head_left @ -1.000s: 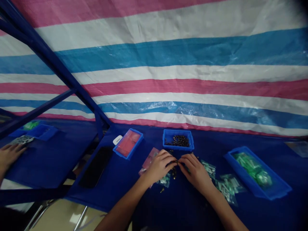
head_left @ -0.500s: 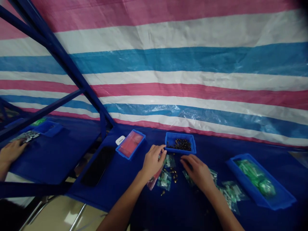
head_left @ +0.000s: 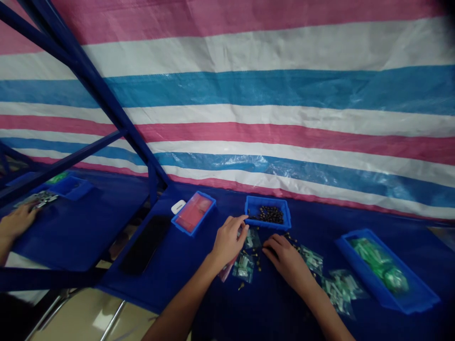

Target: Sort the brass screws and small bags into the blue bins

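My left hand (head_left: 229,240) is at the front left corner of a blue bin (head_left: 268,212) of small dark parts, fingers bent; whether it pinches anything is too small to tell. Beneath and beside it lie small clear bags (head_left: 243,266) and a pink bag (head_left: 226,271), partly covered by the hand. Small brass-coloured pieces (head_left: 258,263) are scattered between my hands. My right hand (head_left: 284,255) rests low over the blue cloth, fingers curled down, its fingertips near these pieces; anything under them is hidden. More filled bags (head_left: 312,259) lie right of it.
A blue tray of pink bags (head_left: 194,213), a white case (head_left: 178,207) and a black phone (head_left: 145,245) are on the left. At the right stands a blue bin of green bags (head_left: 384,270). Another person's hand (head_left: 17,221) is at the far left, beyond blue metal bars (head_left: 106,106).
My right hand has moved slightly left and down, uncovering dark and brass-coloured pieces near the bin's front right. My left hand has shifted slightly in the picture, staying by the bin's corner.
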`<state>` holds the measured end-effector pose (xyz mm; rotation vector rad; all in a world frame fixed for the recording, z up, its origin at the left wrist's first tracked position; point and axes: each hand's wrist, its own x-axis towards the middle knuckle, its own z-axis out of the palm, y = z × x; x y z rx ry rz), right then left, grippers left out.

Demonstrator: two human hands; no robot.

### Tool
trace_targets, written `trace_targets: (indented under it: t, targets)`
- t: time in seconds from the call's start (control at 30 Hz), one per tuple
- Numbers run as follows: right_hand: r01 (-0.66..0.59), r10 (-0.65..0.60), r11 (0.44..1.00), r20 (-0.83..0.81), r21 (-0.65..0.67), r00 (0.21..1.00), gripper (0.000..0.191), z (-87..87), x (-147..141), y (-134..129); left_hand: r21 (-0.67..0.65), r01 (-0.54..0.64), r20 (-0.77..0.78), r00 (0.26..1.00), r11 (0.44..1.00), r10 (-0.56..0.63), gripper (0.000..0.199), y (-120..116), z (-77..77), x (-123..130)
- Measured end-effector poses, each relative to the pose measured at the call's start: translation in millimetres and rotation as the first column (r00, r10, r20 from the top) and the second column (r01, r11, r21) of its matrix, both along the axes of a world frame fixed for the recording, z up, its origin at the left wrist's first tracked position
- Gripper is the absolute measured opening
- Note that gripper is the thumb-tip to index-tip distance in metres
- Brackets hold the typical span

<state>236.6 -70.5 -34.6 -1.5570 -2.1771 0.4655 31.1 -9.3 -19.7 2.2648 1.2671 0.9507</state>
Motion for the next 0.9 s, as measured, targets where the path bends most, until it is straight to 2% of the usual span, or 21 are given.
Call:
trace_targets:
  t: [0.17,0.47,0.57,0.7,0.8,0.9]
  targets:
    - [0.098,-0.098,0.995,0.055,0.002,0.994,0.009,-3.6,9,2,-0.018,-0.003,0.002,1.0,1.0,0.003,0.03,-2,1.6,1]
    - [0.128,-0.131,0.99,0.062,0.051,0.989,0.021,-13.2,12,-2,-0.036,0.001,0.002,1.0,0.999,-0.001,0.028,-5,2.2,4]
    - [0.169,-0.167,0.984,-0.046,0.057,0.985,0.027,-8.2,11,-3,-0.035,0.001,-0.001,1.0,0.999,-0.001,0.028,-5,1.4,4]
    - [0.184,-0.183,0.983,-0.277,-0.022,0.943,0.022,6.3,8,-4,-0.034,0.013,-0.002,1.0,0.999,-0.013,0.027,-6,1.6,5]
    - [0.199,-0.235,0.972,-0.459,-0.126,0.857,0.017,16.8,5,-6,-0.008,0.064,0.006,0.998,0.998,-0.064,0.027,-8,3.2,5]
    - [0.166,-0.307,0.945,-0.59,-0.282,0.747,0.022,21.6,1,-8,0.072,0.178,0.009,0.984,0.981,-0.179,0.023,-10,4.3,5]
